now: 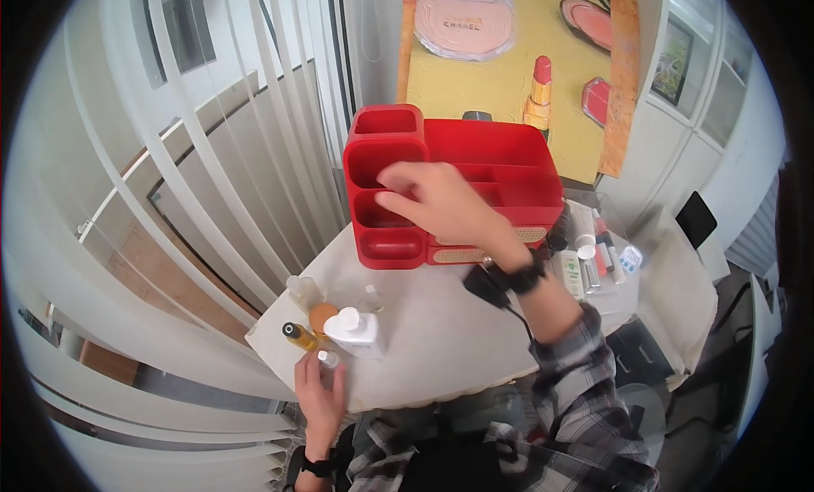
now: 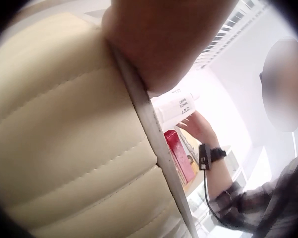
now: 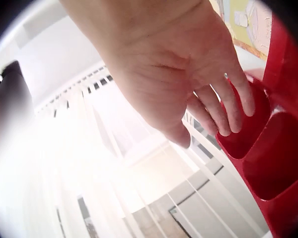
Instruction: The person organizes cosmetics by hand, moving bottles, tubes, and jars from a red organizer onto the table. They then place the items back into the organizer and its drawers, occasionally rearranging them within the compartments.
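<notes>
My right hand (image 1: 437, 195) is over the left-hand compartments of a red desktop organizer (image 1: 390, 140), its fingers loosely bent and holding nothing. In the right wrist view the fingertips (image 3: 233, 130) overlap one of the red compartments (image 3: 278, 153). At the table's front left, my left hand (image 1: 320, 399) has its thumb and fingers around a small white-capped bottle (image 1: 328, 357). Close by stand a white bottle (image 1: 360, 335), a yellow bottle with a black cap (image 1: 298, 335), an orange-brown round item (image 1: 322, 316) and clear bottles (image 1: 370, 299). The left wrist view hides the left fingers.
On the right of the white table (image 1: 449, 322) lies a group of cosmetic tubes and bottles (image 1: 589, 259). Vertical blinds (image 1: 186, 178) hang along the left. A painting with a lipstick (image 1: 541, 85) stands behind the organizer. A dark cable (image 1: 517, 318) trails from the right wrist.
</notes>
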`<act>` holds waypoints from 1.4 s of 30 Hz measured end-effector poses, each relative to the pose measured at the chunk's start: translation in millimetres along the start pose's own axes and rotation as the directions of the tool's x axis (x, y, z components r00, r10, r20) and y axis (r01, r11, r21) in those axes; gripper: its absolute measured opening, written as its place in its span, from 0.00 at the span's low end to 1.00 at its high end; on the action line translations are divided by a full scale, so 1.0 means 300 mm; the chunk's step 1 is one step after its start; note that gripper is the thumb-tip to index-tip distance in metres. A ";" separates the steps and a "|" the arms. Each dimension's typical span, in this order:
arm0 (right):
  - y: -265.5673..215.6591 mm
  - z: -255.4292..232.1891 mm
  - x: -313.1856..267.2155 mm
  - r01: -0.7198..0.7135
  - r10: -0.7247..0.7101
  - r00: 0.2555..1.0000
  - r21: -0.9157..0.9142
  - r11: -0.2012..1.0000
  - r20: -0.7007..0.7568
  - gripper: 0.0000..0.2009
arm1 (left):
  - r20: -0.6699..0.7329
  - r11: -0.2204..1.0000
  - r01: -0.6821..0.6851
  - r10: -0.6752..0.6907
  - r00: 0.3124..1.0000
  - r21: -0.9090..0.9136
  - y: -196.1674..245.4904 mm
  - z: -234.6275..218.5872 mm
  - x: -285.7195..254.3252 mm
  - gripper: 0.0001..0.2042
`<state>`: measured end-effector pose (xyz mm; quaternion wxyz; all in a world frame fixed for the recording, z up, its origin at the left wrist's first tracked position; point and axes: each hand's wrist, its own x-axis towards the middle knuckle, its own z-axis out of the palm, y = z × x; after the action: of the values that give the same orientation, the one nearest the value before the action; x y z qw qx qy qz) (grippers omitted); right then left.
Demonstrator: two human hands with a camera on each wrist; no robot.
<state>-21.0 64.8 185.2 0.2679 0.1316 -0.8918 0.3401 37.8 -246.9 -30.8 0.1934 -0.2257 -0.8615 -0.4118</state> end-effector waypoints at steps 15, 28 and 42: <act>0.236 -0.067 -0.591 -0.602 0.761 0.635 0.701 0.381 0.132 0.21 | -0.073 0.999 0.004 -0.001 0.997 0.043 0.084 -0.006 0.003 0.25; 0.270 -0.071 -0.557 -0.463 0.730 0.606 0.886 0.001 0.316 0.20 | 0.012 0.917 -0.364 0.371 0.929 -0.166 0.416 0.038 0.011 0.13; 0.257 -0.019 -0.562 -0.392 0.798 0.567 0.919 0.042 0.205 0.18 | 0.256 0.798 -0.430 0.560 0.788 -0.422 0.644 0.189 0.294 0.15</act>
<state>87.7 134.1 51.9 0.1364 -0.2059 -0.4427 0.8620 62.7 -73.4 102.0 0.0891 -0.5496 -0.7056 -0.4383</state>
